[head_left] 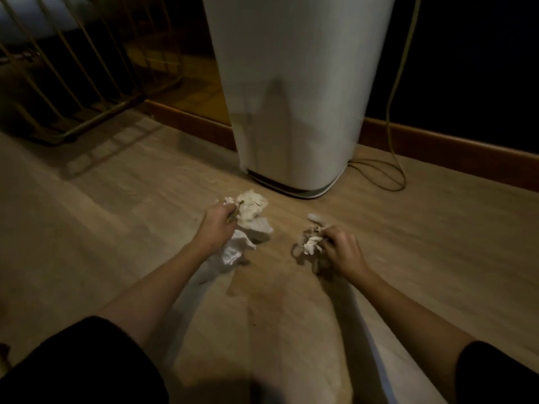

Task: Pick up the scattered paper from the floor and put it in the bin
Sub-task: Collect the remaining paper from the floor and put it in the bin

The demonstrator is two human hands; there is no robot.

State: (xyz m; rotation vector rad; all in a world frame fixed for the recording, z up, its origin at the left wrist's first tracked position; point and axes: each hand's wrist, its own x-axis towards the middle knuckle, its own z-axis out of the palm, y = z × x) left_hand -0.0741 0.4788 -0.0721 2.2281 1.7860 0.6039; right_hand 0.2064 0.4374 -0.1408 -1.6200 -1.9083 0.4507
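Dim room, wood-look floor [116, 228], view down over both forearms.

Far left, about 10 o'clock: a wire rack [73, 83] with slanted metal bars stands against the wall, its shadow falling across the floor toward the centre.

Left of centre: the left hand [215, 225] is low at the floor, knuckles up, its grip curled closed around crumpled white paper [252, 211]. The wad bulges out past the fingers toward 1 o'clock of the hand, and more white sheet trails below the wrist toward 5 o'clock. Cannot tell whether the lower part rests on the floor or hangs free.

Centre, 12 o'clock: a tall white bin [291, 97] stands on the floor against a wooden skirting board [437, 141]. Only its body and dark base band show; the top is out of frame. The left hand's paper lies just short of the bin's base.

Right of centre: the right hand [341, 249] is also low, its grip bunched tight on a smaller paper scrap [312, 243], which sticks out at 9 o'clock of the fist. A small pale piece [316, 217] sits near it at 11 o'clock; blurred.

Right, 2 o'clock: a thin cable [393, 112] runs down the dark wall and loops on the floor beside the bin.

Bottom corners: dark sleeves [87, 360] at both upper arms.
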